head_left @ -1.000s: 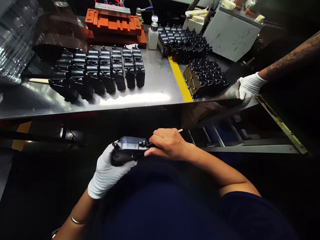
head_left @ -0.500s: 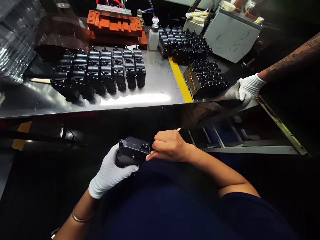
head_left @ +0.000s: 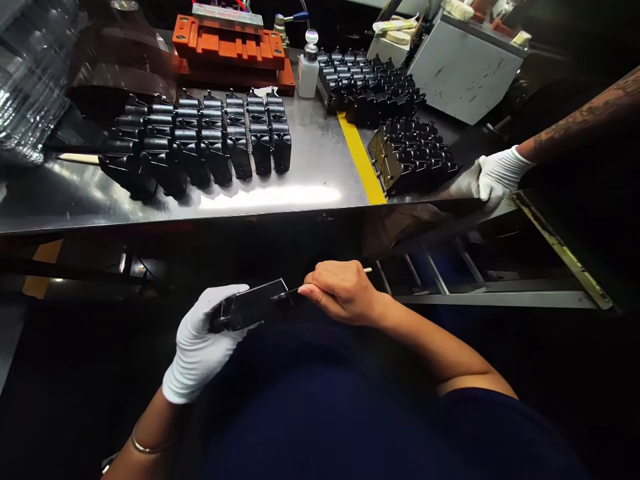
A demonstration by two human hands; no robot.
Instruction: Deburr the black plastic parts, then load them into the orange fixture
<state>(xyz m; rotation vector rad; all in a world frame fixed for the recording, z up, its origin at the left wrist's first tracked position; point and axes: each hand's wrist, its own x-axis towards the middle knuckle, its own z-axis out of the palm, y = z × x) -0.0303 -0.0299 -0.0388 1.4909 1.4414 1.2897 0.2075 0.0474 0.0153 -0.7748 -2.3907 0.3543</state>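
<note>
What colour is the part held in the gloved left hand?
The part is black, best seen in the head view.

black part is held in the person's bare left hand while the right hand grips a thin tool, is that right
Not quite: the left hand isn't bare; the head view shows it in a white glove. It does hold the black part, and the right hand grips a thin tool.

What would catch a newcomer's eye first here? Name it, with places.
Probably the orange fixture at the back of the metal bench, and the yellow stripe running across the benchtop. Nearer, in front of the bench, the white-gloved left hand stands out against the dark, holding a black part, while the bare right hand grips a thin tool.
</note>
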